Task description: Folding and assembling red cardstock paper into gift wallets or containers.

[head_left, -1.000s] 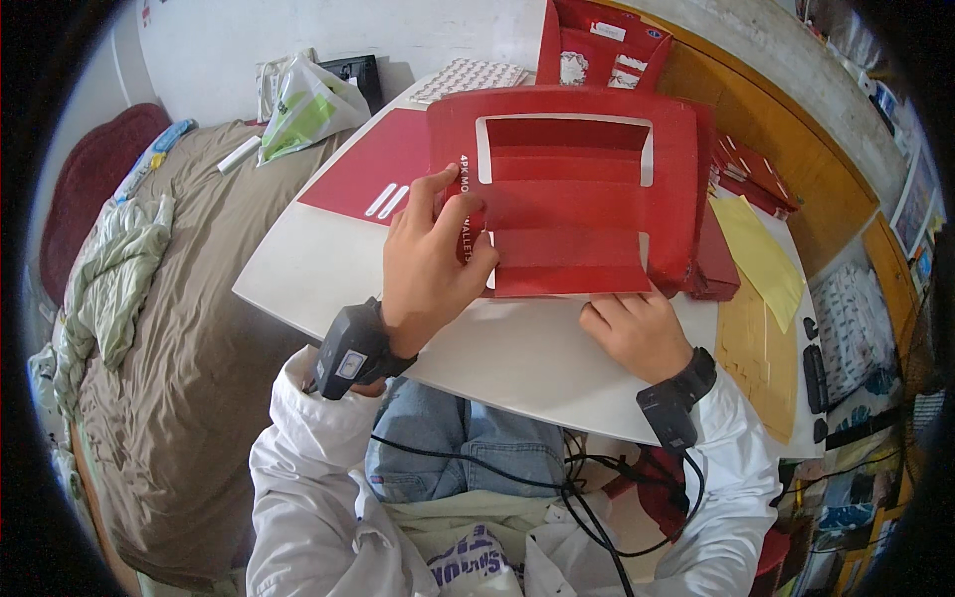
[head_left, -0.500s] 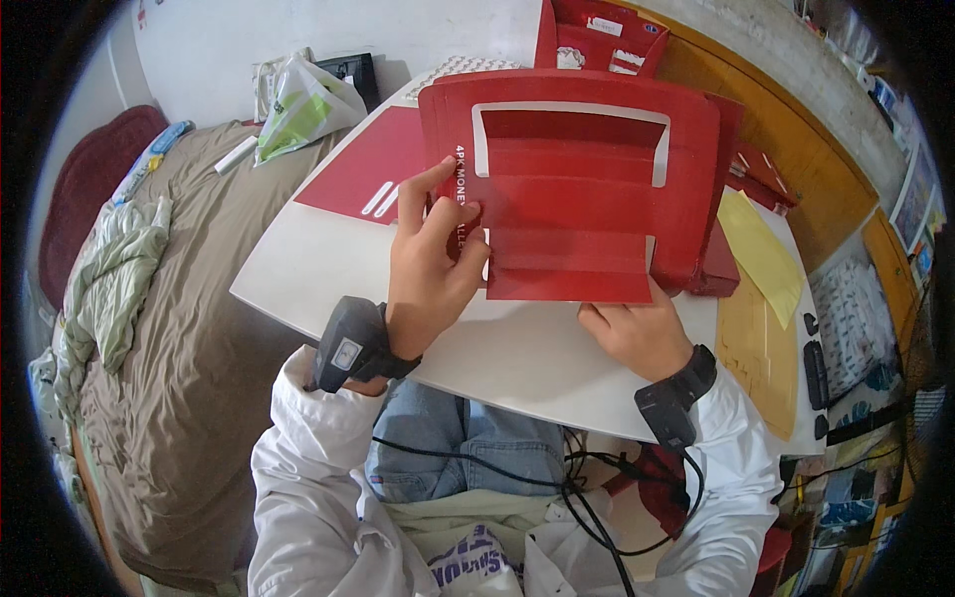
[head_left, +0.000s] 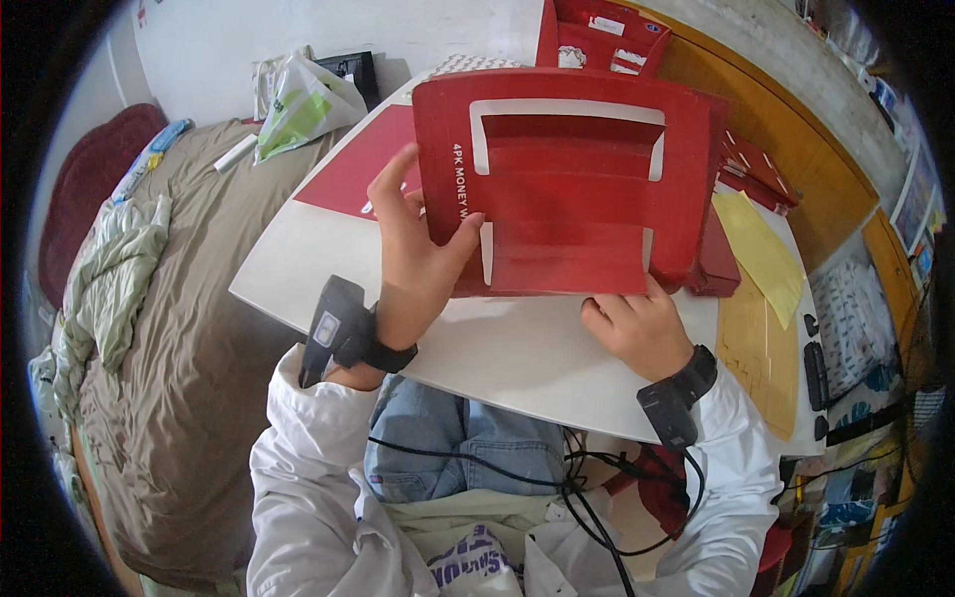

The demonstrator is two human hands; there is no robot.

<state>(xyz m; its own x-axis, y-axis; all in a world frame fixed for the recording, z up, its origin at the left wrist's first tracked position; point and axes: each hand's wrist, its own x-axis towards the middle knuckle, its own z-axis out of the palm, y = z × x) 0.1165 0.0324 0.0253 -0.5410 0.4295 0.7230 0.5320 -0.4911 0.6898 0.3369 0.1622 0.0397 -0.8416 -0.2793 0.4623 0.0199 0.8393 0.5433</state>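
Note:
Upright above the white table (head_left: 328,269), I hold a red cardboard box (head_left: 572,214) with white-edged slots cut through its front panel. My left hand (head_left: 413,249) is closed on its left side, the thumb in front and the other fingers partly behind it. At the lower right edge, my right hand (head_left: 637,328) pinches the cardboard, its fingertips partly hidden. Inside the cut-out, folded red panels show, their lower edge now lying near the box's bottom rim.
A flat red sheet (head_left: 348,179) lies on the table's left. Right of the box are a yellow sheet (head_left: 756,249) and a tan board (head_left: 751,368). Another red box (head_left: 607,35) stands behind. A bed (head_left: 199,328) is at the left, and black cables (head_left: 587,488) hang by my lap.
My left hand has shifted left and opened its grip wider around the box's side. The box has tipped slightly, and its lower flap has moved up flush with the front panel.

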